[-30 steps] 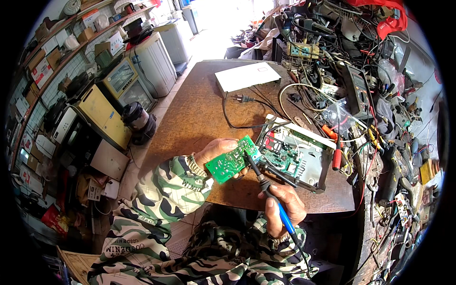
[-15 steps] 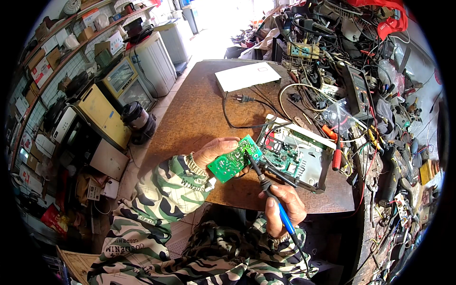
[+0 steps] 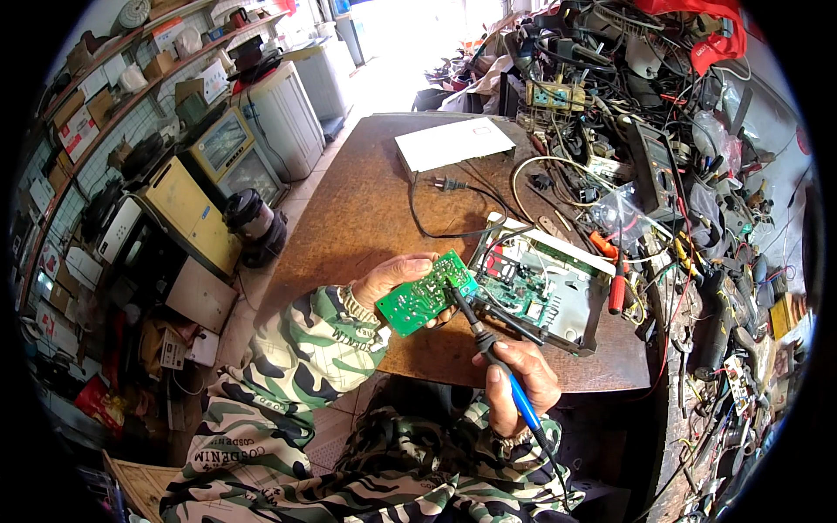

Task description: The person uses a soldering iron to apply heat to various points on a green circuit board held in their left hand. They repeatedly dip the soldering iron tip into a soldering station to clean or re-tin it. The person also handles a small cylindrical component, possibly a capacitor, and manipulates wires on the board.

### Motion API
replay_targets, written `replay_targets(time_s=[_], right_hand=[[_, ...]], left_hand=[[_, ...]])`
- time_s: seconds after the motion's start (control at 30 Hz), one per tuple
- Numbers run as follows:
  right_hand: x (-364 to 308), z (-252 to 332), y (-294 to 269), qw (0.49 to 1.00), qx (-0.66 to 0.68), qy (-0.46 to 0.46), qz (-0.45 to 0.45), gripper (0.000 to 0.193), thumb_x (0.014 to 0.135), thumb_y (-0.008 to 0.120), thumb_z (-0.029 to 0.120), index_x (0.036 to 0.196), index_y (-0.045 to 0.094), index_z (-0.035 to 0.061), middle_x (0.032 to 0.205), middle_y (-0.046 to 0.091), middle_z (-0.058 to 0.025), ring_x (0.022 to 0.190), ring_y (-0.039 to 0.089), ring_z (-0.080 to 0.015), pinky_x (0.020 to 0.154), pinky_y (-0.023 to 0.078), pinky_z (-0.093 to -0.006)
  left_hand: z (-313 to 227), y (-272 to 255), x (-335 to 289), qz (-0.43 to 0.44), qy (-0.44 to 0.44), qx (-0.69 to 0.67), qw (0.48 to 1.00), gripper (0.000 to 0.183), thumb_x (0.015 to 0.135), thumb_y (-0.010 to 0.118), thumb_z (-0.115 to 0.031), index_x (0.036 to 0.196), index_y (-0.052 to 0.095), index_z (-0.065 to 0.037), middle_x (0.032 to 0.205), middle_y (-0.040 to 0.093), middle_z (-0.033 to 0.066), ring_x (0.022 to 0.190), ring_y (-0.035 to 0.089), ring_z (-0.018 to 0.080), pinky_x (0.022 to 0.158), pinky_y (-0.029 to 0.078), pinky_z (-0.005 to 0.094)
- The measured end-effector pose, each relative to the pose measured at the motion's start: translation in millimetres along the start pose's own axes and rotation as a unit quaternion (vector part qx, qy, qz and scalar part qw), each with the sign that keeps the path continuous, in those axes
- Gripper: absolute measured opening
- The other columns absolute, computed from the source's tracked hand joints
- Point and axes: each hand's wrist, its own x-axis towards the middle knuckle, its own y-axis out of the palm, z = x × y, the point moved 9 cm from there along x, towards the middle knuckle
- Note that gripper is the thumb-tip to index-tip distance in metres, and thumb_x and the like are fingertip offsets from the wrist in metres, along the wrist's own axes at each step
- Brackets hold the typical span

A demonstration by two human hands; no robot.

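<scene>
Above the table [image 3: 340,209], near its front edge: your left hand [image 3: 388,277] held the green circuit board [image 3: 414,305]

At 10 o'clock on the board, your left thumb lay over its upper edge with fingers beneath, grasping it at a tilt. Between 4 and 5 o'clock, your right hand [image 3: 530,379] was wrapped around the blue handle of a soldering iron [image 3: 526,405]. Its tip pointed toward 11 o'clock, at the board's face; contact was too small to tell.

Your widest room lay at 11 o'clock, where brown tabletop stretched to the table's left edge and up toward a white cover [image 3: 453,146] at 12. Between that cover and the board, a black power cord [image 3: 417,213] looped. At 3 o'clock, space was tight: the opened metal case [image 3: 575,305] stood just beside the board. At 2 o'clock, a multimeter [image 3: 656,166] and a heap of cables [image 3: 593,48] crowded the right side. At 6 o'clock, the front edge ran close below the board.
</scene>
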Motion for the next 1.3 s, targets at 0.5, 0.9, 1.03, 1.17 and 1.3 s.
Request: replay_targets(time_s=[0.5,0.9,1.03,1.17,1.3], right_hand=[[-1,-3,-3,0.999,0.028,0.023,-0.017,0.026,0.097,0.062,0.011,0.118,0.065,-0.0050,0.095,0.071,-0.0199,0.086,0.070,-0.0235,0.080,0.054,-0.0341],[-2,-5,-4,0.998,0.043,0.043,-0.016,0.025,0.094,0.066,0.004,0.118,0.067,-0.0036,0.098,0.072,-0.0188,0.084,0.069,-0.0205,0.076,0.054,-0.0313],[-1,-4,-2,0.999,0.029,0.037,-0.002,0.027,0.097,0.061,0.010,0.120,0.064,-0.0040,0.095,0.071,-0.0189,0.086,0.069,-0.0224,0.081,0.053,-0.0339],[0,-3,-2,0.999,0.026,0.025,-0.004,0.027,0.095,0.064,0.007,0.119,0.066,-0.0036,0.095,0.071,-0.0190,0.086,0.070,-0.0227,0.080,0.054,-0.0335],[0,-3,-3,0.999,0.039,0.019,-0.012,0.027,0.092,0.067,0.001,0.118,0.068,-0.0024,0.098,0.071,-0.0187,0.087,0.071,-0.0231,0.079,0.055,-0.0328]], left_hand=[[-2,-3,-1,-0.015,0.019,0.025,0.999,0.052,0.099,0.062,-0.037,0.132,0.057,0.004,0.110,0.070,0.0222,0.088,0.073,0.0316,0.074,0.062,0.0401],[-2,3,-1,0.003,0.006,0.001,1.000,0.053,0.097,0.065,-0.035,0.131,0.057,0.005,0.113,0.068,0.0214,0.089,0.071,0.0334,0.070,0.060,0.0407],[-3,5,-1,-0.001,0.012,-0.001,1.000,0.052,0.098,0.063,-0.036,0.130,0.057,0.005,0.111,0.069,0.0218,0.089,0.071,0.0331,0.069,0.060,0.0405],[-3,5,-2,-0.010,0.009,0.007,1.000,0.052,0.099,0.060,-0.036,0.130,0.058,0.006,0.111,0.069,0.0228,0.088,0.071,0.0326,0.069,0.060,0.0400],[-2,6,-1,0.009,0.001,-0.012,1.000,0.052,0.101,0.057,-0.036,0.130,0.058,0.007,0.110,0.069,0.0239,0.088,0.071,0.0323,0.069,0.060,0.0397]])
